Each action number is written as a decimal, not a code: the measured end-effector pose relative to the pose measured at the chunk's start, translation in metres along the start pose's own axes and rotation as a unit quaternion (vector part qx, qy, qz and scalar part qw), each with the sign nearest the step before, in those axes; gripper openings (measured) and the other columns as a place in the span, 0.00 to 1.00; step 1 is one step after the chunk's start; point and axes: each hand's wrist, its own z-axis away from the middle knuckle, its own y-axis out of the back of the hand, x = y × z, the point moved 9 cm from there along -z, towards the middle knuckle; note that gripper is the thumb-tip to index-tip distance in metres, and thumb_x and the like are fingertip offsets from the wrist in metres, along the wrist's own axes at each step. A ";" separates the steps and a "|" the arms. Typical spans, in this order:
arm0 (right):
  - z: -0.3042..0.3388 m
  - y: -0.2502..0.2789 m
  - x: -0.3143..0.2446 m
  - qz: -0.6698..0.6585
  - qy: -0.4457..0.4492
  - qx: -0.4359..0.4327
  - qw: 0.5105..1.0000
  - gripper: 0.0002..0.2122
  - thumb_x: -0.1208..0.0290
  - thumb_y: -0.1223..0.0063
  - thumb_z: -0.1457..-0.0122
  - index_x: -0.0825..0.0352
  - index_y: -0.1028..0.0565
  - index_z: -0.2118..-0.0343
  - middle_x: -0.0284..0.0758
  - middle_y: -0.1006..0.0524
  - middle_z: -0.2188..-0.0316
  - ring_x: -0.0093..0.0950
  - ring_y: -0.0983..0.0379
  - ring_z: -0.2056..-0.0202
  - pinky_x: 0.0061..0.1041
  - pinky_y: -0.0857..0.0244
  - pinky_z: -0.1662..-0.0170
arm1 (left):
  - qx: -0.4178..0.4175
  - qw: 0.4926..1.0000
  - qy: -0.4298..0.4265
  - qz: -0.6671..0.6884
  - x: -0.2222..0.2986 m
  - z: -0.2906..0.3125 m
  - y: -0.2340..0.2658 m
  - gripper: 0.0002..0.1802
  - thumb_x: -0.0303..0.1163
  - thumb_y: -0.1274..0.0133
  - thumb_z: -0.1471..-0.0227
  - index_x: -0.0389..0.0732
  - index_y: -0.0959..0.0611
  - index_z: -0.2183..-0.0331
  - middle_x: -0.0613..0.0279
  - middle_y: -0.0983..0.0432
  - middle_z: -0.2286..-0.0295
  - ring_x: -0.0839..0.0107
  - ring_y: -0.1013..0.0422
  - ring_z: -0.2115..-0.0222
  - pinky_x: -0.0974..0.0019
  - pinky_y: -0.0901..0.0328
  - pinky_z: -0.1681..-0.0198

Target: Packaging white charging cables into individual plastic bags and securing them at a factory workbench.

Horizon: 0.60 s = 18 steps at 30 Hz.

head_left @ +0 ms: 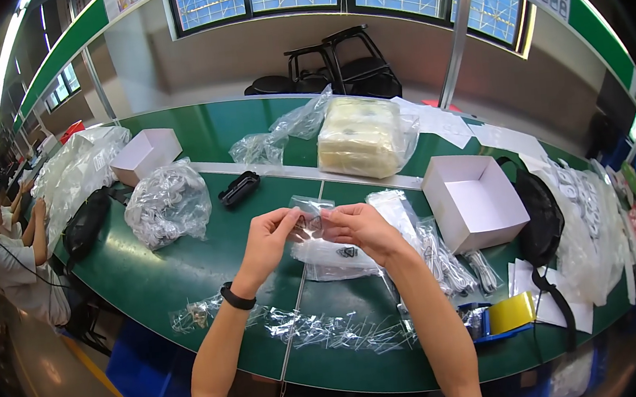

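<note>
My left hand [267, 238] and my right hand [367, 230] meet over the middle of the green table [188, 276]. Between their fingertips they pinch a small clear plastic bag [312, 202], one hand at each side. Whether anything lies inside the bag is too small to tell. Just below my hands is a pile of flat clear plastic bags [335, 256], partly covered by my right wrist. Nearer to me, small thin metallic pieces [330, 329] lie scattered in a long heap between my forearms. My left wrist wears a black band [237, 296].
Coiled white cables [453, 268] and an open white box [479, 200] are on the right, near a blue-and-yellow holder [509, 314]. At left are a bag of white cables [169, 205] and a black case [239, 189]. A plastic-wrapped yellowish block [362, 137] stands behind. A person [18, 262] sits far left.
</note>
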 end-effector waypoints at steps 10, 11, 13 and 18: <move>0.009 0.018 -0.034 0.373 0.185 0.125 0.901 0.11 0.65 0.34 0.48 0.69 0.20 0.75 0.37 0.19 0.78 0.28 0.23 0.75 0.27 0.33 0.69 | 0.133 0.984 -0.032 0.110 0.016 0.003 0.038 0.17 0.32 0.55 0.35 0.29 0.16 0.60 0.50 0.22 0.53 0.69 0.22 0.61 0.68 0.29 0.56; 0.013 0.014 -0.035 0.433 0.180 0.144 0.872 0.11 0.65 0.34 0.49 0.68 0.20 0.77 0.39 0.20 0.78 0.33 0.23 0.74 0.30 0.32 0.68 | 0.132 0.982 -0.032 0.132 0.016 0.005 0.037 0.17 0.33 0.54 0.35 0.29 0.16 0.61 0.50 0.21 0.53 0.69 0.22 0.61 0.68 0.29 0.55; 0.020 0.008 -0.041 0.491 0.173 0.164 0.838 0.11 0.65 0.34 0.50 0.68 0.20 0.78 0.40 0.20 0.78 0.37 0.23 0.73 0.33 0.32 0.68 | 0.129 0.979 -0.032 0.156 0.018 0.006 0.035 0.17 0.33 0.54 0.35 0.29 0.16 0.61 0.50 0.21 0.54 0.68 0.22 0.62 0.67 0.29 0.55; 0.028 0.002 -0.048 0.555 0.165 0.165 0.799 0.10 0.66 0.35 0.49 0.68 0.21 0.79 0.41 0.20 0.78 0.42 0.23 0.71 0.37 0.31 0.66 | 0.187 0.970 -0.016 0.153 0.017 0.012 0.042 0.18 0.35 0.53 0.36 0.30 0.16 0.62 0.54 0.18 0.63 0.68 0.22 0.63 0.68 0.29 0.56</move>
